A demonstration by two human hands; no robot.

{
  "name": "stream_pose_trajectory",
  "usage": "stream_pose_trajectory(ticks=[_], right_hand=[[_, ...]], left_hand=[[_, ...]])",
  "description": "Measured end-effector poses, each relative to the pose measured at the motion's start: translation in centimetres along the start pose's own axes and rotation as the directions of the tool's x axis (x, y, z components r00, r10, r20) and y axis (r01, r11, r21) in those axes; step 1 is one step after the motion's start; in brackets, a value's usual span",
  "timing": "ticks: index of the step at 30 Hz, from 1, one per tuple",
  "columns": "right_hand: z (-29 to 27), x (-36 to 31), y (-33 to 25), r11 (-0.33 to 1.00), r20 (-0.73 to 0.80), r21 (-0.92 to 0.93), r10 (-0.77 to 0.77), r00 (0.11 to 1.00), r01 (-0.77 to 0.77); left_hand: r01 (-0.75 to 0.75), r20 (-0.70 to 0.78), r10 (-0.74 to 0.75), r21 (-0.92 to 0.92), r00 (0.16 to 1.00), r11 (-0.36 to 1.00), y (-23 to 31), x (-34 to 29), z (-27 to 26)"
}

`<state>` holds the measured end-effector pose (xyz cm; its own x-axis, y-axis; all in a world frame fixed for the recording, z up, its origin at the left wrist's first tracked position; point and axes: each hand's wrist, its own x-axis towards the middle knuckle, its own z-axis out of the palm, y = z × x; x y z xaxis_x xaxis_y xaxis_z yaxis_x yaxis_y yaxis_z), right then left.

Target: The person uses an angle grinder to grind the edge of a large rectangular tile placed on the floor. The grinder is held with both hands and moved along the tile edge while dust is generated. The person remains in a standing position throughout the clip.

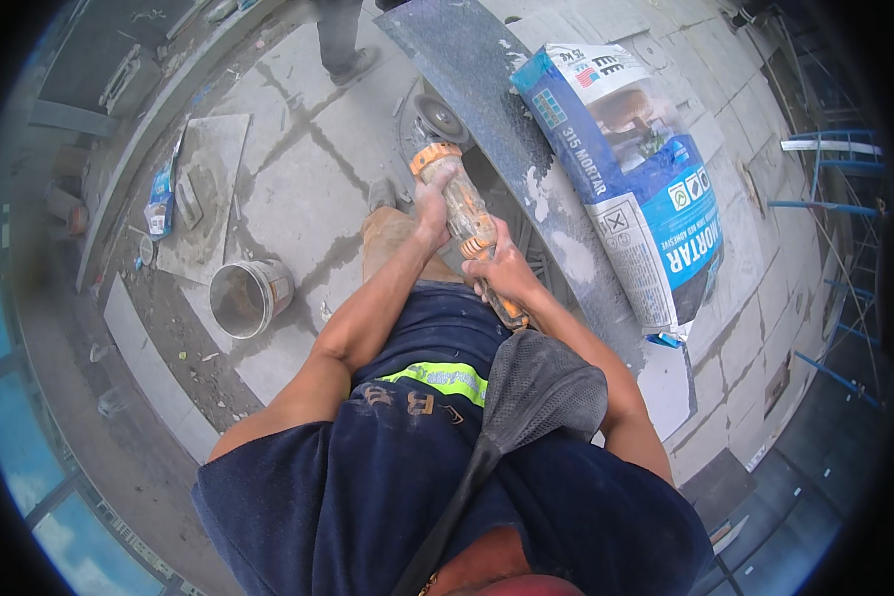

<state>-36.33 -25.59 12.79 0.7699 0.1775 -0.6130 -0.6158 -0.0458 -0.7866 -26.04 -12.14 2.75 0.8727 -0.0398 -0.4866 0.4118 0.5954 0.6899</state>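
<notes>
The person stood on a tiled floor and held an orange angle grinder in both hands, out in front of the body. The left hand was wrapped round the front of the grinder body, just behind the disc, fingers curled tight about the casing. The right hand gripped the rear handle, fingers closed round it. Both hands were bare. The disc sat near the edge of a long dark slab that ran diagonally across the floor; whether the disc touched the slab could not be told from this view.

A bag of mortar lay on the slab beside the grinder, to the person's right. A bucket lay on its side on the floor to the left, near a loose tile smeared with mortar. Another person's legs stood just beyond the slab.

Risks judged from this position: with no gloves, a kick of the disc against the slab edge could throw the tool toward the left hand, which sat closest to the disc. A dark strap and mesh pouch hung from the person's chest close below the grinder's rear and could snag. Debris could reach the bystander's legs, and the disc could tear the mortar bag
</notes>
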Motion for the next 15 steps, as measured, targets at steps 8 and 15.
stream_pose_trajectory(ticks=[8,15], right_hand=[[0.4,3.0,-0.8,0.999,-0.015,-0.032,-0.034,0.999,0.033],[1.0,4.3,-1.9,0.998,-0.032,-0.029,-0.060,0.998,0.059]], left_hand=[[0.072,0.069,-0.069,-0.048,0.995,0.996,2.4,1.9,0.1],[0.106,0.057,-0.103,-0.061,0.993,0.992,2.1,4.6,-0.9]])
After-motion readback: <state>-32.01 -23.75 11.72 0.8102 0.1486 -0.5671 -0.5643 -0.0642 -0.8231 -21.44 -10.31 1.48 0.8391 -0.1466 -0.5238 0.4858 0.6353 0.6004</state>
